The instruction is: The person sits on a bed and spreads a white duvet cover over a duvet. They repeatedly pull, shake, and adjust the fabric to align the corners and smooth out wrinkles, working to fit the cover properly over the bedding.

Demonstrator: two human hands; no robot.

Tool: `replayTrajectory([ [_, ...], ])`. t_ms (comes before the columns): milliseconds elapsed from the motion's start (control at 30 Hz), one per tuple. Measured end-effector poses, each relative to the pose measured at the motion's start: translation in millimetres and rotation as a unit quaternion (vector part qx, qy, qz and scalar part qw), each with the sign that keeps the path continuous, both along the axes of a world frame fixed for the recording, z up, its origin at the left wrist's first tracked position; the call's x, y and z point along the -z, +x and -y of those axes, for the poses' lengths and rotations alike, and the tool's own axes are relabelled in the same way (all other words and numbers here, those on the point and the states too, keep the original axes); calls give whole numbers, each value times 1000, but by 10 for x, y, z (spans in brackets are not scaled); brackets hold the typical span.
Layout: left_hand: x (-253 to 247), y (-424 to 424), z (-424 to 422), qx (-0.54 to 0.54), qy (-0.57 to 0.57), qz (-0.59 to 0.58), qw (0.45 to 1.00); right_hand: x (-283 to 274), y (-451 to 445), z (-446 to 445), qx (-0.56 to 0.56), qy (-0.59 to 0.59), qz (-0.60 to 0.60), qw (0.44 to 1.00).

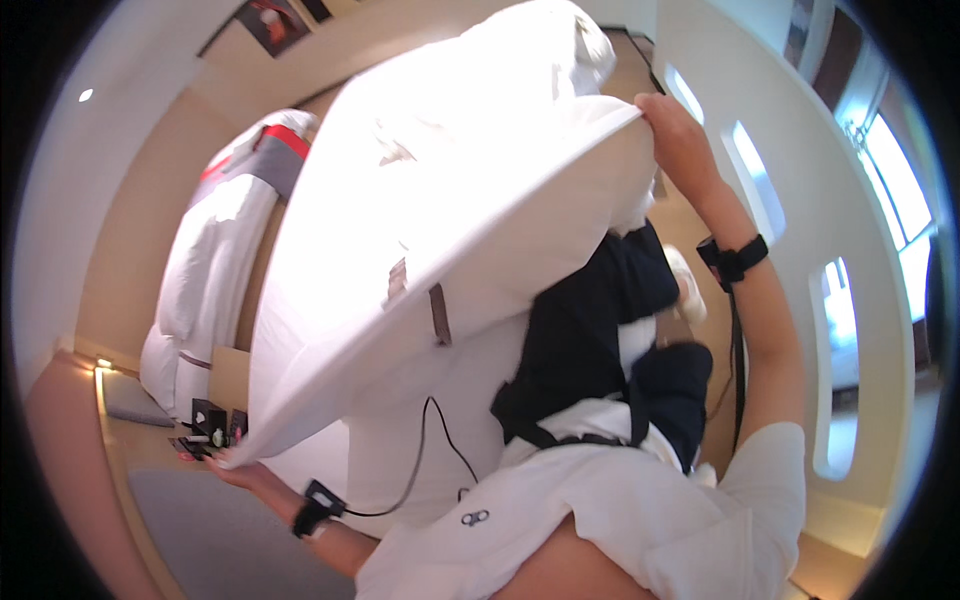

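Observation:
A wide white duvet (450, 202) is stretched before me, its near edge running taut on a slant between my hands. My left hand (241, 471) grips one end of that edge at the lower left, near the bedside items. At the upper right, my right hand (679, 139) pinches the other end between thumb and fingers. A grey-brown stripe (440, 315) shows on the duvet's underside. Below the lifted edge lies the white bed sheet (420, 442), where I kneel or lean in dark trousers (577, 322). The duvet's far part is bunched and overexposed.
A second bed (217, 247) with white bedding and a grey and red runner (277, 161) stands at left. Between the beds are a black box (208, 417) and small items. A black cable (420, 450) runs from my left wrist device. A wall with oval openings (757, 176) borders the right.

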State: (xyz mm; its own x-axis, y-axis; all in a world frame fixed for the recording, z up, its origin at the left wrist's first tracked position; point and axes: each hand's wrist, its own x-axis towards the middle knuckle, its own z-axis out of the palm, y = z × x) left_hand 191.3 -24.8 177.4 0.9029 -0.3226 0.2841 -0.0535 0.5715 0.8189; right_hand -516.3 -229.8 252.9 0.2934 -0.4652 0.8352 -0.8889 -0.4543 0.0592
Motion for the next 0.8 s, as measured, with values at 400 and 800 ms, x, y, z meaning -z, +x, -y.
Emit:
replayTrajectory([
  [400, 2512, -255, -1940, -36, 334, -144, 931, 1859, -115, -1322, -66, 260, -21, 963],
  [800, 774, -3338, 686, 427, 361, 510, 654, 1606, 310, -1041, -41, 183, 101, 977],
])
